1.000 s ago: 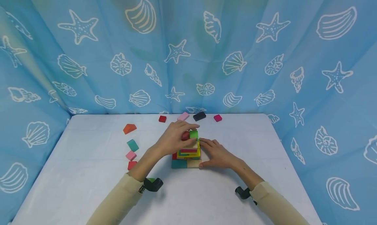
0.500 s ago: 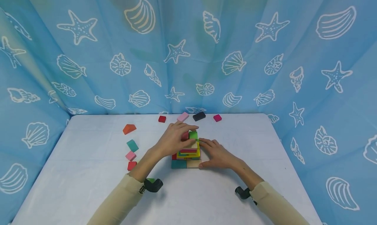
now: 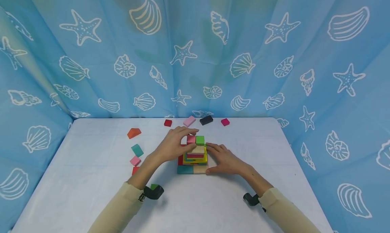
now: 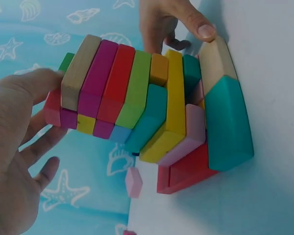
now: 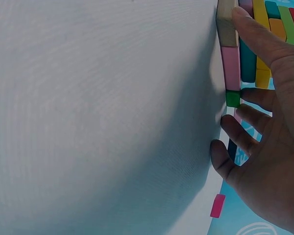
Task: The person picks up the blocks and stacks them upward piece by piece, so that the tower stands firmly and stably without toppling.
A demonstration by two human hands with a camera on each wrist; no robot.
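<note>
A stepped tower of coloured wooden blocks (image 3: pixel 196 150) stands at the middle of the table. Two small blocks top it side by side: a pinkish-red block (image 3: pixel 191 138) and a green block (image 3: pixel 199 140). My left hand (image 3: pixel 174 145) is at the upper left of the tower, thumb and fingers spread around the pinkish-red block; whether they touch it is unclear. Beside the tower's right side lies my right hand (image 3: pixel 226 161), fingers loosely extended. In the right wrist view, its thumb touches the beige base block (image 5: pixel 227 24). A teal base block (image 4: pixel 229 125) sits beside that one.
Loose blocks lie left of the tower, among them an orange block (image 3: pixel 134 133), a teal block (image 3: pixel 137 150) and a pink block (image 3: pixel 135 161). Behind are a red block (image 3: pixel 168 123), a black block (image 3: pixel 206 120) and a magenta block (image 3: pixel 225 122). A blue curtain (image 3: pixel 195 73) encloses the table.
My left hand has drawn slightly left from the tower top, so more of the pinkish-red block shows. The right hand has stayed in place.
</note>
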